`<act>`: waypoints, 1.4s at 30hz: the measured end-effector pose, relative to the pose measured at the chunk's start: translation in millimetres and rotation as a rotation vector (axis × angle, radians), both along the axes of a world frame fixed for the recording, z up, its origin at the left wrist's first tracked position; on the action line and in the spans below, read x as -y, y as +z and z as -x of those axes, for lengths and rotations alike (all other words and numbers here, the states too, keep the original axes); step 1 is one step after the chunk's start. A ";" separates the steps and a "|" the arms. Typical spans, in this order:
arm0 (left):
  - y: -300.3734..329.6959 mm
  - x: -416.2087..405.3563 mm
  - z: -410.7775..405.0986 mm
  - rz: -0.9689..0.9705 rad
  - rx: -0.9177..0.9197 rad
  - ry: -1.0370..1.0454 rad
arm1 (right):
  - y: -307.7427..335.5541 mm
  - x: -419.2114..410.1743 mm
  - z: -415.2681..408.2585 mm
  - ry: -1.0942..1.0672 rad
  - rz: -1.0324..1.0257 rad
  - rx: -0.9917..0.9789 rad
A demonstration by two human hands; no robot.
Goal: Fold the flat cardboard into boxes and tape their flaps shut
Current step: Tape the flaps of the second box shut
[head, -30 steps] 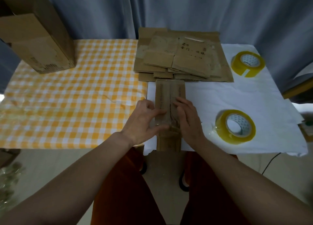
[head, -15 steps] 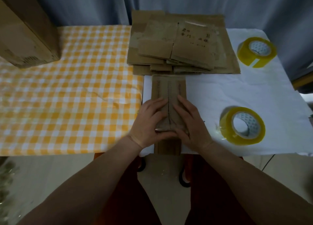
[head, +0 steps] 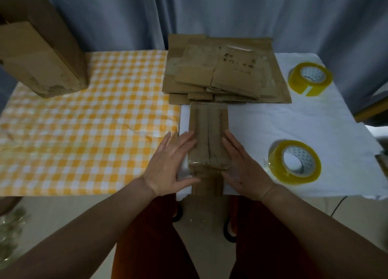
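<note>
Both hands are flanking the small box (head: 209, 140) at the near edge of the surface (head: 294, 127), and it is a tidy picture: the left hand (head: 170, 165) lies flat against the box's left side, fingers straight and together, thumb stretched toward the near end, a wide, uncurled grip that presses rather than clasps. The right hand (head: 241, 163) mirrors it on the right side, fingers straight along the edge, palm turned inward, likewise wide and not wrapped round anything. The box lies lengthwise, running from near to far, its top flaps meeting in a dark centre seam, with clear tape (head: 206, 166) glinting across the near end and along the top. Its near end overhangs the surface edge slightly. Just beyond its far end sits the stack of flat cardboard (head: 226, 72), several sheets piled unevenly, some with handwriting on top. To the right, on the white cloth (head: 315, 119), one yellow tape roll (head: 295, 161) lies near the right hand and a second tape roll (head: 310, 78) rests farther back, beside the stack. The left half of the surface wears a yellow checked cloth (head: 84, 121), and a large closed carton (head: 39, 56) stands at its far left corner. Grey curtains (head: 210, 11) hang behind.
</note>
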State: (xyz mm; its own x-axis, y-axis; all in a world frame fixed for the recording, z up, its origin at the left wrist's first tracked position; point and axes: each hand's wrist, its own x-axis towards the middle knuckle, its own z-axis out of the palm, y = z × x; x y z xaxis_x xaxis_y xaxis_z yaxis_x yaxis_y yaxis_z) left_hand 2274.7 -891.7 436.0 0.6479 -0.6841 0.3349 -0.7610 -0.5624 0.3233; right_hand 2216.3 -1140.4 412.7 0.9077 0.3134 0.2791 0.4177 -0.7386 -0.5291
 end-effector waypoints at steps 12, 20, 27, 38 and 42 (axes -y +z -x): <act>14.5 84.3 10.6 -0.468 -0.052 0.282 | 66.6 -23.1 -53.7 -0.421 -0.328 -0.089; 13.8 70.4 2.7 -0.569 0.076 0.022 | 62.7 -24.2 -120.1 -0.354 -0.080 -0.432; 19.6 19.2 14.0 -0.058 -0.145 0.118 | 61.6 -8.6 -78.6 -0.570 -0.606 -0.630; 29.3 -7.1 49.4 0.167 -0.125 0.578 | 44.5 -86.5 3.2 -0.384 -0.697 -0.826; 32.6 27.9 37.5 -0.320 -0.347 0.773 | 54.3 -94.4 9.0 -0.278 -0.552 -0.767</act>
